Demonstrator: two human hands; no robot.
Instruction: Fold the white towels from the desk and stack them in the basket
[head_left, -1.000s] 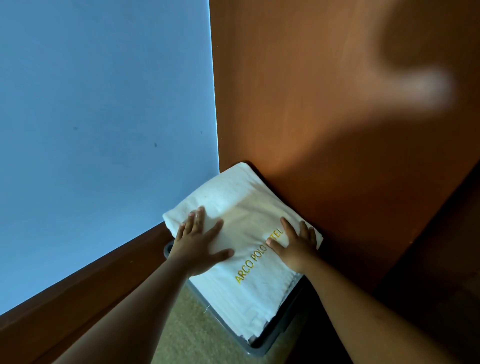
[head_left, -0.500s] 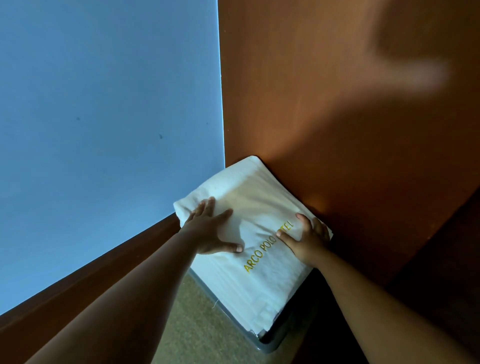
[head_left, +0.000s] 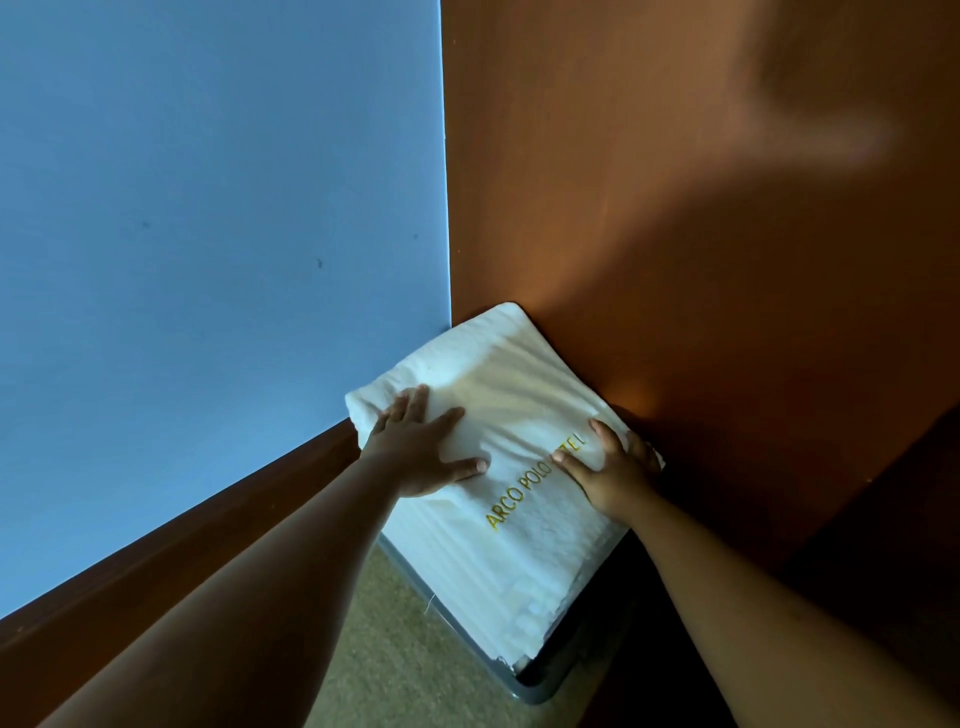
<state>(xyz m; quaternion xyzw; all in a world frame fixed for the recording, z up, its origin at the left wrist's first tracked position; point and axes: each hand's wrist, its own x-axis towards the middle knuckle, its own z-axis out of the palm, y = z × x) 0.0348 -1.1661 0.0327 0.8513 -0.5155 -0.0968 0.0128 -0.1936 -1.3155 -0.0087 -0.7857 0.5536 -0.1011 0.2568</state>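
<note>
A folded white towel with yellow "ARCO POLO" lettering lies on top of a stack of white towels in a grey basket on the floor, in the corner of the room. My left hand presses flat on the towel's left part, fingers straight and spread. My right hand presses on the towel's right edge and covers part of the lettering. Only the basket's near rim shows; the towels hide the rest.
A blue wall with a brown skirting board stands to the left. A brown wooden panel rises right behind the basket. Beige carpet lies in front of the basket, with a dark wooden surface at the right.
Both hands have stayed flat on the top towel. My left hand has slid a little toward the towel's far left corner. The camera has moved slightly.
</note>
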